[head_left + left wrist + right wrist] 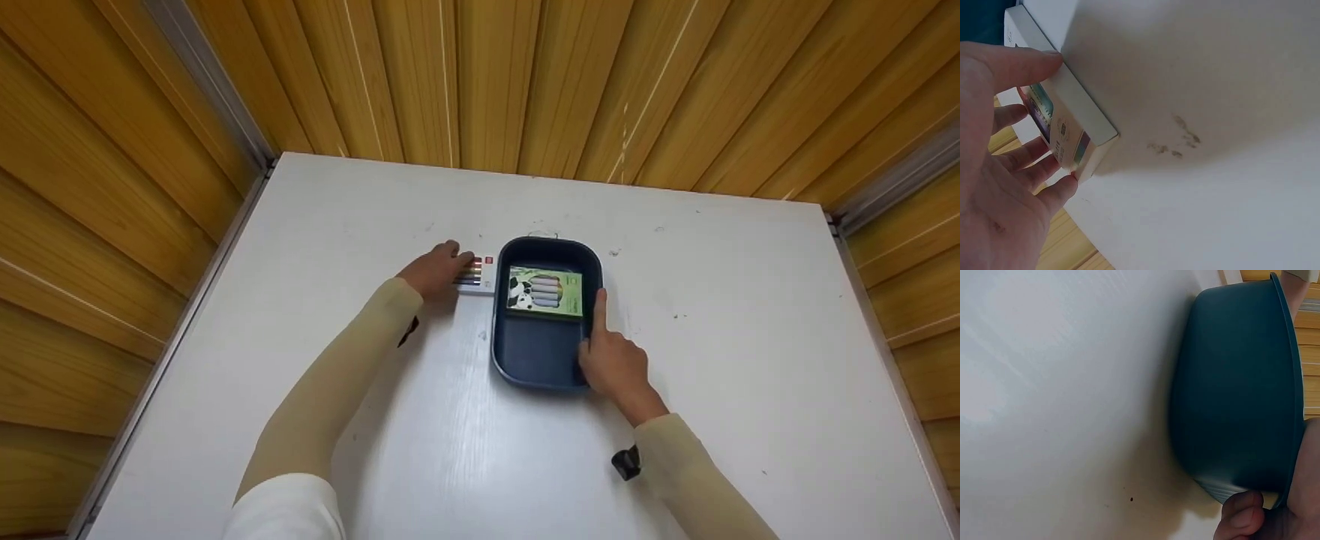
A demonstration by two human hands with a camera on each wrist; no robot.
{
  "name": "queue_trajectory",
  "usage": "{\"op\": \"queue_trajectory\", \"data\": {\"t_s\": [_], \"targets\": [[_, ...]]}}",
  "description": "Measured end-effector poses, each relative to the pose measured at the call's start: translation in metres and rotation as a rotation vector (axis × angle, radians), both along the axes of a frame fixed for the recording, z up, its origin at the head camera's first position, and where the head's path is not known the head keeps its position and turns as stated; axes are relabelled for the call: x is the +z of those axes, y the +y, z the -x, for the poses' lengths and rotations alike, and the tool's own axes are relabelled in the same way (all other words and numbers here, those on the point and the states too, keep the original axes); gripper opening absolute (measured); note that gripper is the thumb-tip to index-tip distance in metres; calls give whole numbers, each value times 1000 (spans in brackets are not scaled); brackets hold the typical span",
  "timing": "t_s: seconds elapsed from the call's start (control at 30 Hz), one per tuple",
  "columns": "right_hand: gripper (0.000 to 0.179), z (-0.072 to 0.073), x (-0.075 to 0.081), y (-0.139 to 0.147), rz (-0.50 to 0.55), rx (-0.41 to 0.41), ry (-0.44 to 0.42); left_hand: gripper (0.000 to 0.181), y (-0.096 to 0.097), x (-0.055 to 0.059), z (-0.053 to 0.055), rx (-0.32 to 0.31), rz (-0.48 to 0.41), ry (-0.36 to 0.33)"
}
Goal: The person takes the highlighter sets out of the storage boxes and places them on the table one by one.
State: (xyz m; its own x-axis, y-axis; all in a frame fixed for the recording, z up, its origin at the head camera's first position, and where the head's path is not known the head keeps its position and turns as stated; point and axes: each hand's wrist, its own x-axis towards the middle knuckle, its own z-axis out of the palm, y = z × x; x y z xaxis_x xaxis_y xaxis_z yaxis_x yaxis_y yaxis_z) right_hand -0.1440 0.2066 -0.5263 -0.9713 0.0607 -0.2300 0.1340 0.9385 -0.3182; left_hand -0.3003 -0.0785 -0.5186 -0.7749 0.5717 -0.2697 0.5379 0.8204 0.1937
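Note:
A dark blue plastic bin (540,356) with rounded corners rests on the white table. Inside its far half lies a green box (574,292) with a panda and coloured sticks pictured on it. Just left of the bin, my left hand (439,268) grips a flat white box (1081,104) with coloured stripes and a red label. In the left wrist view, the thumb presses one long edge and the fingers hold the opposite side. My right hand (616,364) holds the bin's right wall, index finger straight along the rim, thumb inside and other fingers curled outside.
The white table (750,360) has small dark marks and scuffs. Wood-patterned panels (487,82) rise behind it and on both sides. A grey metal post (217,82) stands at the back left corner.

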Motion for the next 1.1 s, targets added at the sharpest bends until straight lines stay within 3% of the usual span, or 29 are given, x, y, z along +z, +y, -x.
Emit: {"op": "queue_trajectory", "data": {"t_s": [0.37, 0.77, 1.1], "targets": [[82, -1, 0, -1, -4, -4, -9, 51, 1, 0, 1, 37, -10, 5], [82, -2, -1, -3, -15, 13, 17, 48, -2, -1, 5, 26, -16, 19], [83, 0, -1, 0, -14, 4, 9, 60, 4, 6, 3, 48, -48, -5]]}}
